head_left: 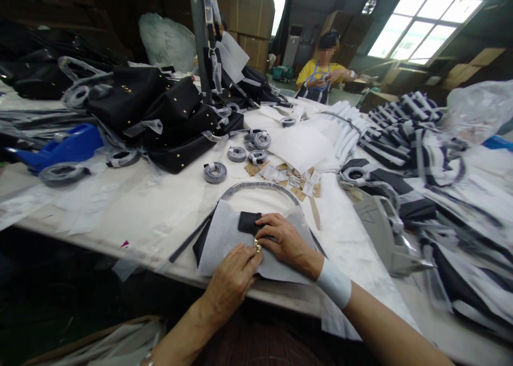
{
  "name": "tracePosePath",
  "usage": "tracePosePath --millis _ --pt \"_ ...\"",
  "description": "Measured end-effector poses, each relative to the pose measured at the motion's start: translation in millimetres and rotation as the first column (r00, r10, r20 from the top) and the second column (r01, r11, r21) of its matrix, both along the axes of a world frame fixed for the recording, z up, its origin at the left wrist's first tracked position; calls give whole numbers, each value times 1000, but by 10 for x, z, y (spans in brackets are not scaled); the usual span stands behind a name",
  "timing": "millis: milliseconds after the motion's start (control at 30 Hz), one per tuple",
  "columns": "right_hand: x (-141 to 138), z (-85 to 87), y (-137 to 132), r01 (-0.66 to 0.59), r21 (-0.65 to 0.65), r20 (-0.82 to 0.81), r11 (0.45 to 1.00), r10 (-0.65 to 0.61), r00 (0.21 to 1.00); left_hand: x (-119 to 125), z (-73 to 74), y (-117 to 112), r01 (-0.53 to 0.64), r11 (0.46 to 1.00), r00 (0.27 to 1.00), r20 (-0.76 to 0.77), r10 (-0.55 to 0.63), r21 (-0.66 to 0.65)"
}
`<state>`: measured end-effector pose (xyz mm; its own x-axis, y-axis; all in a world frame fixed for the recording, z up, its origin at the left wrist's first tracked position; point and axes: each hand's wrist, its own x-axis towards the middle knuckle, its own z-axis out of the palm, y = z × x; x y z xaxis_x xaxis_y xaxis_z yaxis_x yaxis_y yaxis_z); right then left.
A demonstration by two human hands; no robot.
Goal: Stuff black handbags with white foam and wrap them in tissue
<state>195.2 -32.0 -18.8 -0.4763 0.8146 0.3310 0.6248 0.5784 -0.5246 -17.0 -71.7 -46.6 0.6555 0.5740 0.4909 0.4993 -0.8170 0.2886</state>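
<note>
A black handbag lies flat near the table's front edge, mostly covered by a grey sheet of wrapping paper. Its black flap and gold clasp stick out through the paper, and its wrapped handle arcs above. My right hand rests on the flap, fingers curled and pressing it down beside the clasp. My left hand lies on the paper just below the clasp, fingers bent, fingertips touching the metal.
Black bags are piled at the back left by a blue object. Tape rolls, paper tags and white sheets lie mid-table. Wrapped bags are stacked right. A person in yellow works at the far end.
</note>
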Motion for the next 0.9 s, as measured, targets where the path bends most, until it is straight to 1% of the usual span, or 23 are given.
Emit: tracePosePath --millis 67,133,167,400,500,600,700,800,900 --pt "5 22 -16 -98 22 14 995 97 995 -4 -7 11 9 1000 999 30 -10 17" --pt "-7 44 -34 -200 19 32 980 199 979 -9 -9 5 11 1000 999 37 -12 6" --pt "-19 54 -37 -228 11 41 974 228 973 -10 -6 0 10 1000 999 32 -9 -7" --pt "-56 87 43 -245 -20 114 969 246 963 17 34 -26 -15 993 1000 -26 12 -119" --pt "-37 69 66 -265 0 109 964 263 958 35 19 -23 -35 984 999 -42 29 -174" --pt "-43 59 59 -245 17 168 969 239 956 33 -9 -7 -35 983 998 -51 26 -181" --pt "-73 82 37 -200 21 295 980 185 937 6 -24 9 -14 993 999 -43 9 -119" --pt "-101 112 14 -207 24 416 978 179 892 -28 -38 5 12 1000 999 -31 -11 11" --pt "-125 96 -16 -199 14 470 980 169 866 -56 -95 -6 -19 989 1000 -20 22 144"
